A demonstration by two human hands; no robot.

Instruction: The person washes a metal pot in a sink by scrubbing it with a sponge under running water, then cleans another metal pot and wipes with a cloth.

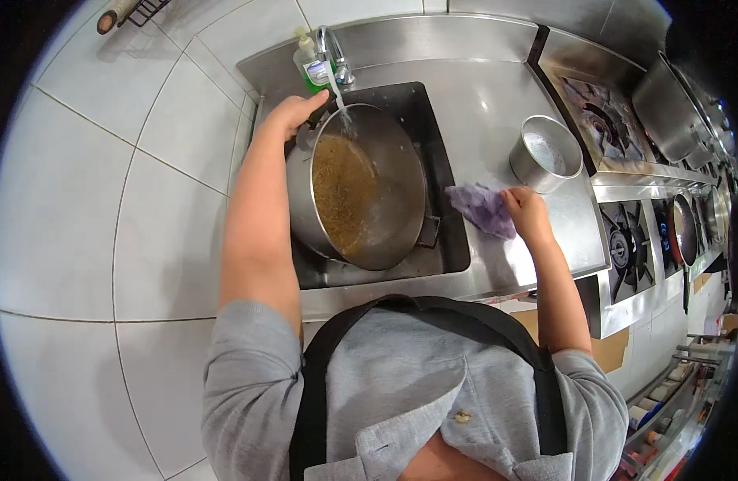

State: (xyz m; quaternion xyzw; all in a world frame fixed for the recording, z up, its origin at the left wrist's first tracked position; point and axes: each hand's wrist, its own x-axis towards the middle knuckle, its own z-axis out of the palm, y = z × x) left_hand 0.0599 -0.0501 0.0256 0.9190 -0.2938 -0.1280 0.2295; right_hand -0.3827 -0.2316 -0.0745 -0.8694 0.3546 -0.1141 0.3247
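A large metal pot (405,172) sits tilted in the dark sink (457,248), with murky brown water (337,192) pooled on its left side. Water runs from the faucet (330,48) into it. My left hand (293,115) is closed around the pot's dark handle at the far left rim, thumb on top. Over the steel counter, my right hand (525,210) pinches a crumpled purple cloth (483,210). Just beyond that hand stands a metal container (537,167) with something whitish inside; I cannot make out what.
A soap bottle (308,60) with green liquid stands beside the faucet. Right of the steel counter (473,104) are stove burners (625,244), a big stockpot (673,104) and a frying pan (683,231). White tiled wall (64,200) borders the left.
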